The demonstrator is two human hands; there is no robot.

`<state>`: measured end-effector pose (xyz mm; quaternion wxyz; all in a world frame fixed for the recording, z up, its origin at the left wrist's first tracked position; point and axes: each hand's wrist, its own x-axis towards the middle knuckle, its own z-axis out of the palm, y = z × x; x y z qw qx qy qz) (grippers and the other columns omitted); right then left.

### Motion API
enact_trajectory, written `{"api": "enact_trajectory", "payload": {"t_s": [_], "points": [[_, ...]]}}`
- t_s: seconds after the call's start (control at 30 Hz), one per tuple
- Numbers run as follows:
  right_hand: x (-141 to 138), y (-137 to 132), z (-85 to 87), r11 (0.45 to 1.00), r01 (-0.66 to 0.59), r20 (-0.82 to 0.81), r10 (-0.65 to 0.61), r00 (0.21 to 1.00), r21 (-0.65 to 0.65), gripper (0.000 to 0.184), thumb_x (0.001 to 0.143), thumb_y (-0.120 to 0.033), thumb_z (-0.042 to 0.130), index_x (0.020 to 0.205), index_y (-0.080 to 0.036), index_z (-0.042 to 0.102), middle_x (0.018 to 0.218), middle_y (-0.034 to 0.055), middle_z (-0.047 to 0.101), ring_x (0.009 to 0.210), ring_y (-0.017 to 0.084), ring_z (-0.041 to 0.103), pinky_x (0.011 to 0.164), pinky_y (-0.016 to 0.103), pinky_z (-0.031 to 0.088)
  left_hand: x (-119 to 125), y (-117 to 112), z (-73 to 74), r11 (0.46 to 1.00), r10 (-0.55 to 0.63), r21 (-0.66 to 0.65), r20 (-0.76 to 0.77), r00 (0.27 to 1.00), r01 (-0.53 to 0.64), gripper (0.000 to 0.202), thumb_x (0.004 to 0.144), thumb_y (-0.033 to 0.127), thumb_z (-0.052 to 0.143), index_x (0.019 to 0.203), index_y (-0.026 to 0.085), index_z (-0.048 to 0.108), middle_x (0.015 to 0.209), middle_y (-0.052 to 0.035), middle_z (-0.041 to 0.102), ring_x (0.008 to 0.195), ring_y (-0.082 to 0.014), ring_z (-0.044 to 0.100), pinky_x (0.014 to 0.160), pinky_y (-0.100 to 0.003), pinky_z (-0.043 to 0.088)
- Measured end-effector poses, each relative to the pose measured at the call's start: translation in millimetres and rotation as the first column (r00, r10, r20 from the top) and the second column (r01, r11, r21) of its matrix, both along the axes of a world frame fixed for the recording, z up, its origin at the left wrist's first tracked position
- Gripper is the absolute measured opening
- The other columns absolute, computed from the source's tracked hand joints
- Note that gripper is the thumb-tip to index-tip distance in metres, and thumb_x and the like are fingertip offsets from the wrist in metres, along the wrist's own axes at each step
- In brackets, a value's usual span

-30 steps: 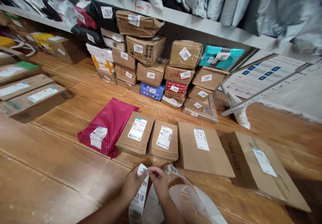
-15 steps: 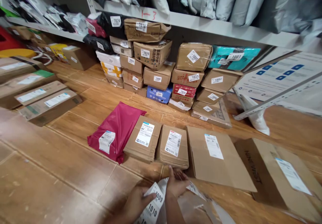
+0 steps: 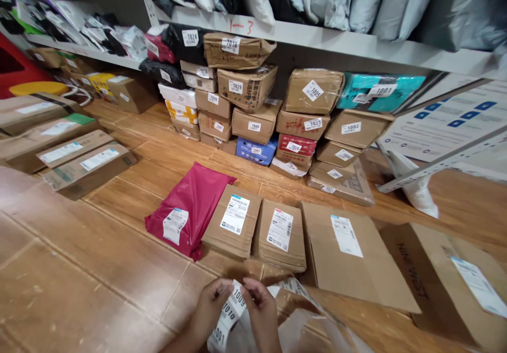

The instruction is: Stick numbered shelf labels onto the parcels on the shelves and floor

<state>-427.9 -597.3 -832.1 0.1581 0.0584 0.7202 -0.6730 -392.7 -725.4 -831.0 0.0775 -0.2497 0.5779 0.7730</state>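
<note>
My left hand (image 3: 209, 308) is closed on a strip of white number labels (image 3: 228, 312), pinching it near its upper end. The strip hangs down past that hand, with 1009 at the top, 1010 under it and 1001 lower. My right hand (image 3: 259, 305) pinches the right edge of the 1009 label. Below and right of my hands lies a parcel in clear plastic (image 3: 312, 332), partly out of the picture. Just ahead are a brown box with a red-marked label (image 3: 282, 234), another brown box (image 3: 233, 221) and a magenta plastic parcel (image 3: 192, 202).
A large flat carton (image 3: 356, 258) and a NINE WEST carton (image 3: 443, 273) lie to the right. Stacked numbered boxes (image 3: 253, 123) stand under a white shelf (image 3: 297, 30) full of bagged parcels. More cartons (image 3: 91, 163) sit on the floor at left.
My right hand has moved from the plastic-wrapped parcel to the top of the label strip, pinching it beside my left hand. The view has shifted slightly left.
</note>
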Motion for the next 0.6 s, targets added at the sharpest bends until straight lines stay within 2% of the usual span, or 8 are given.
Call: {"api": "enact_trajectory", "payload": {"t_s": [0.07,0.17,0.27,0.33,0.47,0.53,0.6], "points": [[4,-7,-6.8,0.999,-0.008,0.061,0.011,0.998,-0.045,0.034,0.06,-0.044,0.075,0.078,-0.016,0.071,0.074,0.0084,0.073,0.069,0.025,0.066,0.063,0.032,0.054,0,-4,1.4,0.997,0.078,-0.028,0.039,0.996,-0.077,0.046,0.064,0.06,0.066,0.073,0.015,0.062,0.059,-0.0013,0.064,0.055,-0.0157,0.056,0.054,-0.026,0.042],[8,-22,-14.9,0.997,-0.03,0.087,0.035,0.996,-0.064,0.033,0.063,-0.045,0.072,0.078,-0.016,0.07,0.067,0.0061,0.071,0.061,0.021,0.063,0.056,0.029,0.051,1,-16,6.1,0.979,0.17,-0.112,0.003,0.985,-0.169,0.044,0.066,0.06,0.065,0.065,0.017,0.056,0.055,0.0013,0.06,0.052,-0.0134,0.053,0.051,-0.024,0.04],[8,-42,-15.6,0.996,0.007,0.051,-0.002,0.999,-0.084,0.034,0.067,-0.046,0.07,0.083,-0.016,0.067,0.068,0.0054,0.07,0.063,0.021,0.064,0.057,0.028,0.051,6,-35,7.2,0.991,0.115,-0.064,0.0,0.993,-0.115,0.042,0.065,0.056,0.068,0.073,0.017,0.058,0.059,0.0015,0.062,0.055,-0.0135,0.054,0.053,-0.024,0.041],[5,-54,-15.4,0.998,0.006,0.01,-0.005,1.0,-0.069,0.033,0.069,-0.047,0.067,0.082,-0.017,0.065,0.068,0.0056,0.07,0.064,0.022,0.065,0.059,0.028,0.051,9,-47,2.2,0.994,0.087,-0.066,0.036,0.996,-0.084,0.045,0.062,0.058,0.069,0.072,0.015,0.06,0.058,0.0003,0.062,0.052,-0.0134,0.053,0.051,-0.024,0.039],[-3,-63,-25.0,0.998,-0.052,-0.05,0.053,0.997,0.025,0.035,0.074,-0.051,0.061,0.076,-0.017,0.066,0.067,0.0067,0.07,0.063,0.022,0.065,0.058,0.028,0.051,6,-55,-16.0,0.96,0.201,-0.21,0.043,0.979,-0.188,0.049,0.065,0.063,0.062,0.054,0.017,0.051,0.048,0.0019,0.054,0.047,-0.0118,0.045,0.049,-0.025,0.034],[-7,-62,-34.9,0.993,-0.03,-0.108,0.043,0.993,0.119,0.036,0.075,-0.051,0.059,0.075,-0.016,0.068,0.07,0.0074,0.071,0.066,0.023,0.065,0.061,0.029,0.051,-2,-52,-23.3,0.953,0.22,-0.217,0.023,0.975,-0.21,0.048,0.069,0.062,0.058,0.055,0.017,0.051,0.052,0.0011,0.056,0.051,-0.0136,0.049,0.052,-0.026,0.037],[-12,-61,-45.1,0.978,0.05,-0.184,-0.013,0.983,0.2,0.036,0.074,-0.051,0.06,0.075,-0.017,0.07,0.074,0.0077,0.072,0.071,0.024,0.065,0.068,0.031,0.051,-12,-49,-27.7,0.959,0.201,-0.203,0.003,0.98,-0.196,0.045,0.069,0.06,0.059,0.061,0.016,0.055,0.057,-0.0005,0.06,0.056,-0.0159,0.054,0.054,-0.027,0.04]]}}
